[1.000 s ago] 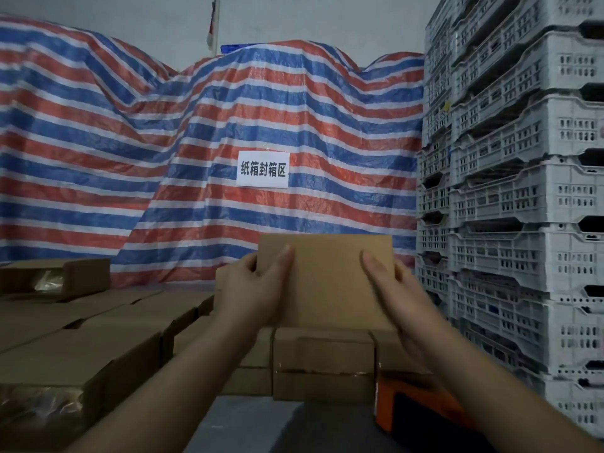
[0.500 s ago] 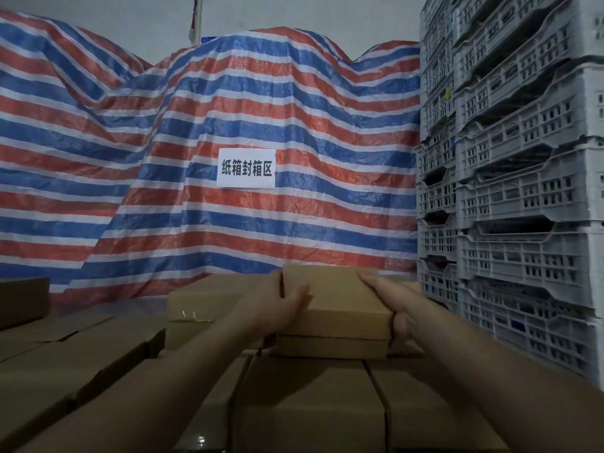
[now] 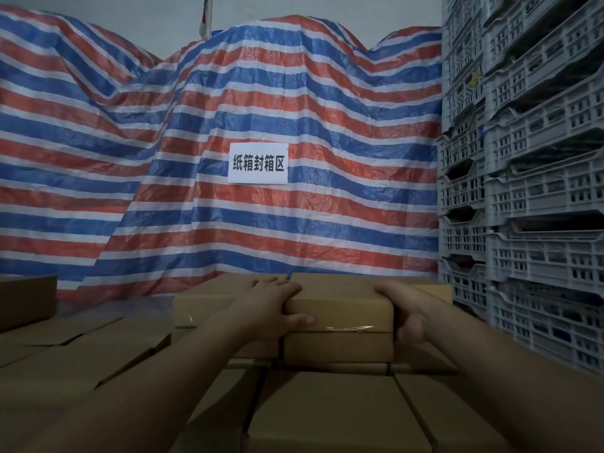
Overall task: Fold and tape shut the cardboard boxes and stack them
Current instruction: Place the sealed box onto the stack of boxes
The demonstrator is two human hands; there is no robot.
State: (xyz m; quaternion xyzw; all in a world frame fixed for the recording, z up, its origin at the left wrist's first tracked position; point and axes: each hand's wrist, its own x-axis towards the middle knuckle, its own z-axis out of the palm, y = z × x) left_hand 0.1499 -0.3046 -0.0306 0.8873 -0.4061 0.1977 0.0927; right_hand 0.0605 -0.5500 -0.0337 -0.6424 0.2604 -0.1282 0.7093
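Head view: both hands grip a plain brown taped box atop stacked boxes.

boxes brown | tarp red-blue-white stripes | crates grey

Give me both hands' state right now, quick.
Left hand: grips the top cardboard box at its left end.
Right hand: grips the same box at its right end.
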